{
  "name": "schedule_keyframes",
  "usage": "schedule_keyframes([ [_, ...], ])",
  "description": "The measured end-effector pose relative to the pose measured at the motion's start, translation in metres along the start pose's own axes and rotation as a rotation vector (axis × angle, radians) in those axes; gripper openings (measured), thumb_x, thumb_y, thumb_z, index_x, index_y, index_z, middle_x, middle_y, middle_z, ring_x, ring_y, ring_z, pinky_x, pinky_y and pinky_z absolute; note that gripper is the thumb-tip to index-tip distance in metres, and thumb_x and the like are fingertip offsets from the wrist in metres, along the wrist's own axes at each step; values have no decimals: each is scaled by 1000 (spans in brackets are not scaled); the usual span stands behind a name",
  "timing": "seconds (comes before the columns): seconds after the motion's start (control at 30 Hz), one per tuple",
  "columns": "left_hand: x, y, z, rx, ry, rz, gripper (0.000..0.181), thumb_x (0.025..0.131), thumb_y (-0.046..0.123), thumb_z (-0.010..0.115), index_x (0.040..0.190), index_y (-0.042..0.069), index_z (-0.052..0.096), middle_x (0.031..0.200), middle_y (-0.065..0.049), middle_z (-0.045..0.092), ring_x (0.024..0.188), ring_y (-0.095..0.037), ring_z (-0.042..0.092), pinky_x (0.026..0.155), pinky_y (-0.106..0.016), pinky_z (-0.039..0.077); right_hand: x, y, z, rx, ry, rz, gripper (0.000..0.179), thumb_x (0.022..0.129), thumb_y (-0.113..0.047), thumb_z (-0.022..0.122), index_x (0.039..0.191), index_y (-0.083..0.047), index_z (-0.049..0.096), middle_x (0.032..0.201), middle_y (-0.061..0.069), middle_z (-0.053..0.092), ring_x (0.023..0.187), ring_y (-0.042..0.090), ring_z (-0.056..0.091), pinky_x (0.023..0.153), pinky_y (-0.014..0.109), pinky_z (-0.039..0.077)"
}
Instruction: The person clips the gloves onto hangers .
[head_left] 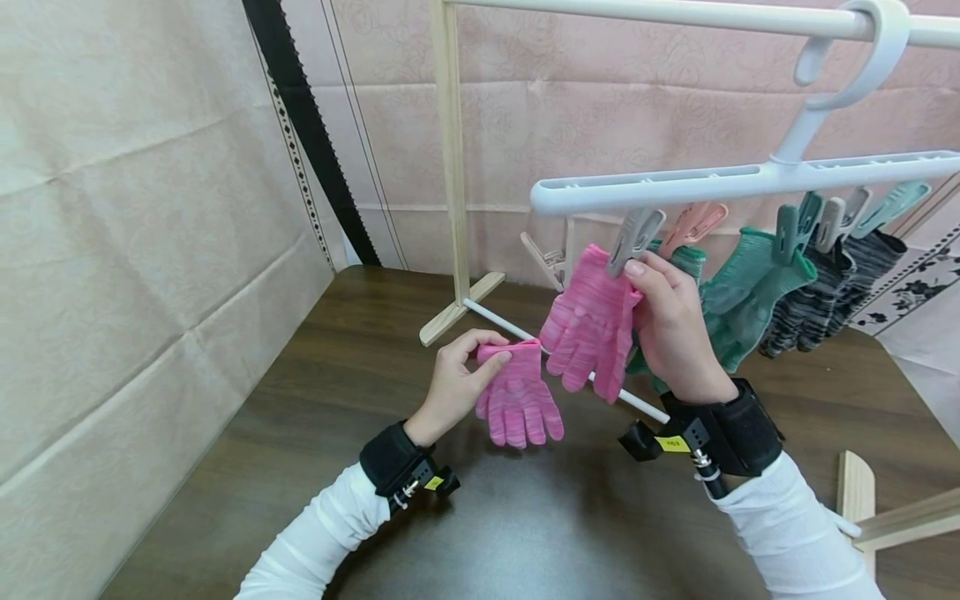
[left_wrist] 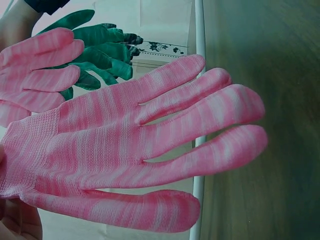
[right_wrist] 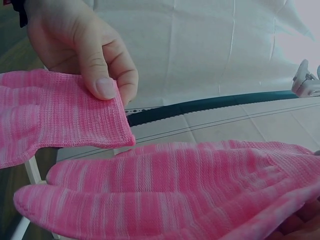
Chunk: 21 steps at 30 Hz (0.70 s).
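My left hand (head_left: 461, 379) pinches a pink striped knit glove (head_left: 521, 396) by its cuff, thumb in front, with the glove's fingers hanging down. In the left wrist view this glove (left_wrist: 125, 135) spreads across the frame. A second pink glove (head_left: 588, 321) hangs from a grey clothespin (head_left: 633, 240) under the light-blue hanger (head_left: 675, 187). My right hand (head_left: 678, 329) pinches that glove's cuff just beside the clothespin. In the right wrist view the hanging glove (right_wrist: 175, 190) covers my right fingertips, while the left thumb shows on the other cuff.
Green gloves (head_left: 750, 292) and dark mottled gloves (head_left: 836, 287) hang from clothespins farther right. A pale clothespin (head_left: 551, 258) hangs near the hanger's left end. The hanger hooks over a white rail (head_left: 675, 10) on a wooden stand (head_left: 450, 150), which stands on a brown table (head_left: 315, 400).
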<state>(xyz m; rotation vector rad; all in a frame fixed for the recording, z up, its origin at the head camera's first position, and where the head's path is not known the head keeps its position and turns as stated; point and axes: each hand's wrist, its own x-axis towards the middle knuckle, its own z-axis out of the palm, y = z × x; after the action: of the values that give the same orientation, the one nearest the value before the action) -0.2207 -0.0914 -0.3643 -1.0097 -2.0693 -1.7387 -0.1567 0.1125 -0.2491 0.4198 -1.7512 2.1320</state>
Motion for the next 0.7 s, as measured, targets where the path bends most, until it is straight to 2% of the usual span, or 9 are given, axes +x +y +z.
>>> schedule_keyframes([
  [0.3, 0, -1, 1, -7, -5, -1, 15, 81, 8, 62, 94, 2, 61, 87, -11, 62, 73, -8, 50, 65, -21, 41, -2, -3, -3, 50, -19, -29, 20, 91, -18, 42, 83, -8, 56, 75, 0, 52, 67, 12, 47, 61, 21, 41],
  [0.5, 0, -1, 1, 1, -5, 15, 14, 81, 8, 62, 93, 1, 61, 86, -10, 62, 73, -8, 50, 64, -25, 42, -5, -6, -4, -10, 15, -19, 21, 91, -19, 42, 92, -9, 61, 82, 1, 57, 73, 13, 50, 68, 20, 44],
  [0.7, 1, 0, 2, 5, 0, 14, 15, 80, 8, 63, 93, 1, 61, 86, -10, 62, 73, -8, 51, 64, -27, 43, -7, -8, -5, -6, 45, -24, 21, 91, -19, 44, 97, -7, 60, 88, 2, 59, 78, 14, 52, 73, 21, 46],
])
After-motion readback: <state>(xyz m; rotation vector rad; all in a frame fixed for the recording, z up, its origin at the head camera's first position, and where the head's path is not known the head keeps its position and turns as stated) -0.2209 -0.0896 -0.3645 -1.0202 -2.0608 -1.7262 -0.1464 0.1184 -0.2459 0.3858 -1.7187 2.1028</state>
